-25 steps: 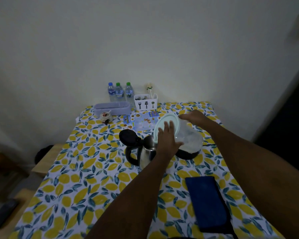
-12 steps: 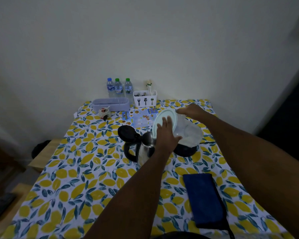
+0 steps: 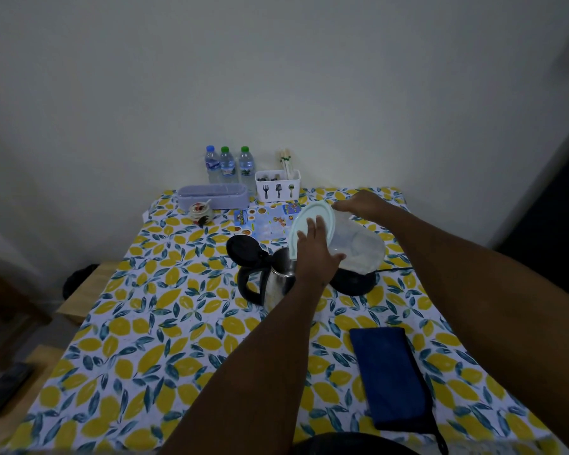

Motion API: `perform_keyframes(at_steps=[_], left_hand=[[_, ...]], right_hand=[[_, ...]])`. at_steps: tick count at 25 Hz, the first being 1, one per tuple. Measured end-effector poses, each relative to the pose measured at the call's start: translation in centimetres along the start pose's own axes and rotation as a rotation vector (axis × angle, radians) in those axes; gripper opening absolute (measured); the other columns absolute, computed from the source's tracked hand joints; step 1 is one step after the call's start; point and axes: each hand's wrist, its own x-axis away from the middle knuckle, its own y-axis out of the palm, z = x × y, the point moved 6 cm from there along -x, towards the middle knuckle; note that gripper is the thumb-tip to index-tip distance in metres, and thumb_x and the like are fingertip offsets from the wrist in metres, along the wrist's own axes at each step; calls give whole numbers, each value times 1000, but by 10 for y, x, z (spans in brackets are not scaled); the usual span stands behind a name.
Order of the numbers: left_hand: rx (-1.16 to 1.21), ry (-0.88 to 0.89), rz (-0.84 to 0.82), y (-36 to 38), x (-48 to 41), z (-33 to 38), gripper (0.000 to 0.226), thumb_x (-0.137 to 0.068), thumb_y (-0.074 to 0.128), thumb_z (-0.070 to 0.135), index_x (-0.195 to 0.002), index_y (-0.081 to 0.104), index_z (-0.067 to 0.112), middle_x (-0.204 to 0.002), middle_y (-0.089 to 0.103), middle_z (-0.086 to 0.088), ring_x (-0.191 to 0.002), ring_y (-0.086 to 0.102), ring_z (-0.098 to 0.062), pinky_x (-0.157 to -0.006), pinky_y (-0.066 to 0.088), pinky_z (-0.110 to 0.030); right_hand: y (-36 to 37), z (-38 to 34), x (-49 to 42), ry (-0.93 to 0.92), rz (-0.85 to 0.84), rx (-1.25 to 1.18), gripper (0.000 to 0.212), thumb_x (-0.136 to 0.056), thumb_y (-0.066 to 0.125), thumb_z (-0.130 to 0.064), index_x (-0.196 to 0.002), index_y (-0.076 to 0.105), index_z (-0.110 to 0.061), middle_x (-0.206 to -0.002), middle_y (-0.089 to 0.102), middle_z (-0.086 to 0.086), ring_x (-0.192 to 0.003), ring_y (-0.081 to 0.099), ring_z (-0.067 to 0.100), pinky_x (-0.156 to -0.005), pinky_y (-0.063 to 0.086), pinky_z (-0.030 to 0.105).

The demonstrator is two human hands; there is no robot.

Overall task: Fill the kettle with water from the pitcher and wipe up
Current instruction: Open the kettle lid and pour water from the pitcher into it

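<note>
The table (image 3: 165, 330), covered with a lemon-print cloth, stands against a plain wall.

The kettle (image 3: 276, 284) stands near the middle of the table, its black lid (image 3: 243, 252) hinged open toward the left edge and its handle facing the left. The black base (image 3: 353, 282) lies just beside the kettle on the right, its cord running toward the right edge.

The pitcher (image 3: 355, 246), clear plastic with a pale lid (image 3: 312, 221), is held tipped on its side above the kettle and the base, lid end toward the kettle opening. No stream of water can be made out.

The left hand (image 3: 312, 254) lies flat against the pitcher lid, fingers extended and slightly spread, thumb hooked under the pitcher body. The right hand (image 3: 365, 205) rests on the far upper side of the pitcher; its fingers are curved over the body, but how tightly they grip cannot be told.

A folded blue cloth (image 3: 388, 376) lies near the right front corner, apart from both hands.

Along the far edge stand three bottles (image 3: 227, 164), a white cutlery holder (image 3: 278, 185) and a grey tray (image 3: 212, 195).
</note>
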Motion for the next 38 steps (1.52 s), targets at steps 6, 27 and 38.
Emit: perform_keyframes(at_steps=[6, 27, 38], left_hand=[[21, -22, -4, 0, 2, -3, 107, -79, 75, 38, -153, 3, 12, -162, 11, -15, -146, 12, -45, -119, 19, -53], [14, -1, -14, -3, 9, -1, 106, -80, 74, 40, -153, 1, 11, -163, 10, -14, -148, 13, -39, -121, 15, -49], [69, -8, -12, -5, 6, 1, 107, -79, 76, 36, -153, 2, 13, -163, 11, -14, -148, 11, -41, -121, 16, -50]], right_hand=[[3, -4, 2, -4, -9, 33, 51, -81, 69, -47, -40, 52, -23, -58, 46, 2, -56, 46, 15, -54, 33, 30], [1, -5, 8, 17, -13, 61, 50, -79, 68, -52, -63, 52, -8, -65, 50, 12, -64, 51, 23, -56, 35, 32], [-4, -8, 10, 47, -12, 37, 50, -77, 70, -50, -56, 47, -10, -60, 46, 9, -59, 47, 22, -56, 33, 32]])
